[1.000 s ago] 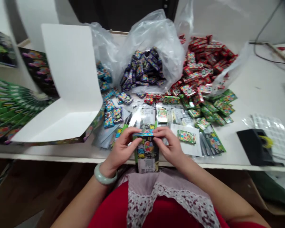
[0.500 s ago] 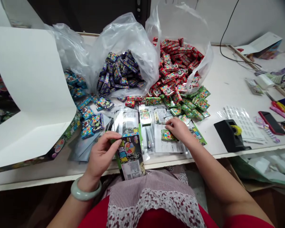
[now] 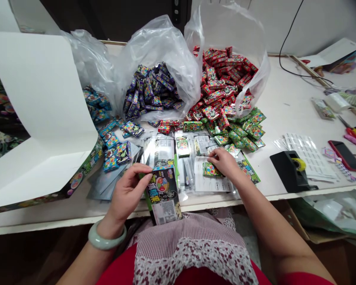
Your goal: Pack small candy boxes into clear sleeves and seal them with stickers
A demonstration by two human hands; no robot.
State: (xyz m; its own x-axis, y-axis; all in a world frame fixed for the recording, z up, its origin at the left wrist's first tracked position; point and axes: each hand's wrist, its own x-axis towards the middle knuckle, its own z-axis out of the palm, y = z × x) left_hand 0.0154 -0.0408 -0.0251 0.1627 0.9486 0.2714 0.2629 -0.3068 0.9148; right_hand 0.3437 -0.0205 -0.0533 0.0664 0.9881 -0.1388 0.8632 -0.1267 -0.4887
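My left hand (image 3: 133,184) pinches a black printed packet (image 3: 163,190) by its upper left edge, between thumb and fingers. A blue box end shows at the packet's top, and its lower end hangs past the table edge. My right hand (image 3: 224,160) has its fingertips drawn together at the upper edge of a white sheet (image 3: 210,185) with small oval prints. Whatever those fingertips may hold is too small to make out. Beneath this hand, a small green candy box (image 3: 211,170) lies on the sheet. Another green box (image 3: 182,146) rests on the clear plastic packets.
Plastic bags spill purple boxes (image 3: 151,89) and red boxes (image 3: 222,79) at the back. Green boxes (image 3: 246,130) and blue boxes (image 3: 110,140) lie in piles. An opened carton (image 3: 47,118) fills the left. To the right are a tape dispenser (image 3: 290,172), label sheets (image 3: 310,154) and a phone (image 3: 345,155).
The view has shifted a little, so the table things sit slightly farther right. Both hands keep nearly the same pose, and the black packet stays in my left hand.
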